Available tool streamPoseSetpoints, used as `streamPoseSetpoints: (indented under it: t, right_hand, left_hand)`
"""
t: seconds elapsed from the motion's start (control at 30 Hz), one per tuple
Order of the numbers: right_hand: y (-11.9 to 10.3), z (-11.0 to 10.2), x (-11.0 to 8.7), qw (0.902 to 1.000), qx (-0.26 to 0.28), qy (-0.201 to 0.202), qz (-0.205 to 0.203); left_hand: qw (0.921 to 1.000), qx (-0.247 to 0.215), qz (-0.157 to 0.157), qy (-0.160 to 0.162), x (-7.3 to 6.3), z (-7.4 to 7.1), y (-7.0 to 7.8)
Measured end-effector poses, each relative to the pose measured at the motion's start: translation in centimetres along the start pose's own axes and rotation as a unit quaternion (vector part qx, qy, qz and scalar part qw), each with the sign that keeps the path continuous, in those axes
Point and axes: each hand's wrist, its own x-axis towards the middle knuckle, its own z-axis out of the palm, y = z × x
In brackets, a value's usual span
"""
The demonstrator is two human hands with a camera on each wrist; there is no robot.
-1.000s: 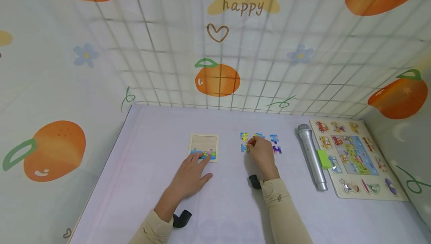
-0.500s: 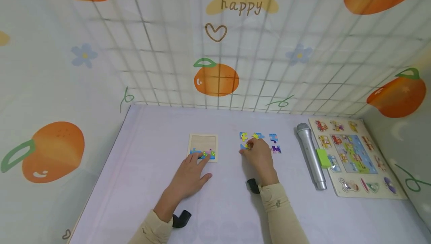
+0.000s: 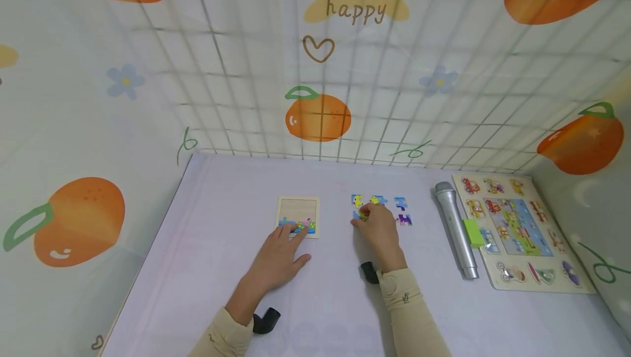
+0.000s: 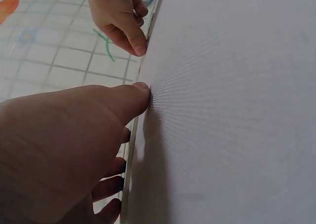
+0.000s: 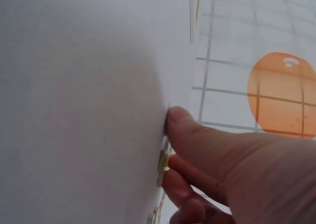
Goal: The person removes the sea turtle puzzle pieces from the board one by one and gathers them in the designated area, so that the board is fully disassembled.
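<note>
In the head view, my left hand (image 3: 278, 255) lies with spread fingers on the lower edge of a small wooden puzzle frame (image 3: 317, 209). Blue, pink and green puzzle pieces (image 3: 311, 228) fill the frame's bottom row; bare wood shows above. My right hand (image 3: 379, 234) has its thumb and bent fingers about a blue and yellow puzzle piece (image 3: 356, 215), partly hidden by the hand. In the right wrist view, the thumb is at the tabletop and the fingers touch the piece's edge (image 5: 162, 162). Several loose pieces (image 3: 401, 202) lie around that hand.
A silver microphone (image 3: 455, 231) with a green block (image 3: 474, 233) against it lies to the right. Beyond it is a large wooden picture board (image 3: 567, 280). Black curved fittings (image 3: 267, 321) sit at both wrists. A patterned cloth wall (image 3: 246, 99) stands behind the table.
My right thumb has spread away from the fingertips, out to the left edge of the piece. My left hand stays on the frame.
</note>
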Motion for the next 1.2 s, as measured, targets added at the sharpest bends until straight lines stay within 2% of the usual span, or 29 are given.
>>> streamPoseSetpoints:
  t: [0.17,0.37,0.63,0.83,0.93,1.2]
  right_hand:
    - [-0.2,0.0,-0.2,1.0000,0.004,0.004,-0.006]
    - [-1.1,0.7,-0.7,0.9988,0.005,0.021,-0.045]
    - [-4.0,3.2,-1.9,0.9944,0.016,-0.017,-0.103]
    - [-5.6,5.1,-2.2,0.9868,0.025,-0.022,-0.158]
    - [-6.1,5.7,-2.0,0.9849,0.029,-0.031,-0.168]
    - [-6.6,6.2,-1.8,0.9850,0.039,-0.051,-0.160]
  left_hand:
    - [1.0000,-0.008,-0.003,0.001,0.0,-0.1,0.0]
    - [0.9998,-0.015,-0.007,-0.006,0.0,-0.2,-0.2]
    - [0.9999,-0.012,-0.006,-0.005,0.1,-0.1,-0.5]
    - [0.9993,-0.036,-0.002,-0.007,0.1,-0.5,-0.8]
    - [0.9987,-0.051,0.000,-0.010,0.1,-0.7,-0.9]
    - [0.9964,-0.082,0.001,-0.021,0.1,-0.5,-1.6]
